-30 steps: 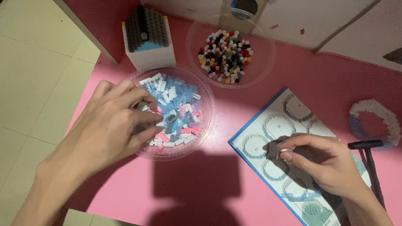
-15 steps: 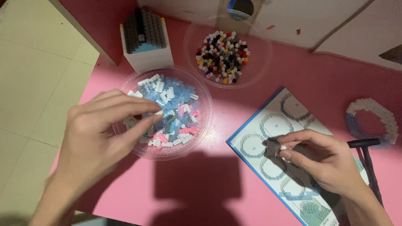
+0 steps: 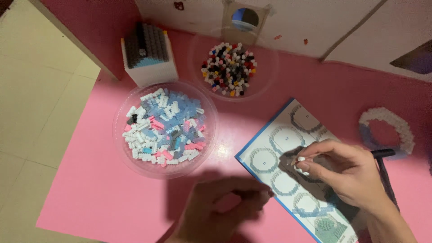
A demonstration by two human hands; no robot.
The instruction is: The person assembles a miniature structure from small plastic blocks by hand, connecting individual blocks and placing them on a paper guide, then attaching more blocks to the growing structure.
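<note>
My right hand [image 3: 346, 175] hovers over a blue-edged instruction sheet [image 3: 274, 148] printed with ring diagrams, its fingertips pinching a small white brick piece [image 3: 300, 161]. Blurred by motion, my left hand [image 3: 220, 209] sits low over the pink table, its fingers curled together; whether it holds a piece cannot be told. A clear round dish [image 3: 130, 157] of white, pale blue, pink and grey small bricks lies up and to the left of that hand.
A second clear dish [image 3: 265, 81] holds mixed black, white, red and yellow pieces at the back. A white block house with a grey roof [image 3: 148, 56] stands back left. A white and blue brick ring [image 3: 387, 130] and a black tool [image 3: 382, 155] lie right. The pink table [image 3: 90, 189] ends at left.
My left hand has pulled out of the blue and white dish and moved down and right toward the sheet. My right hand stays over the sheet, nearly still.
</note>
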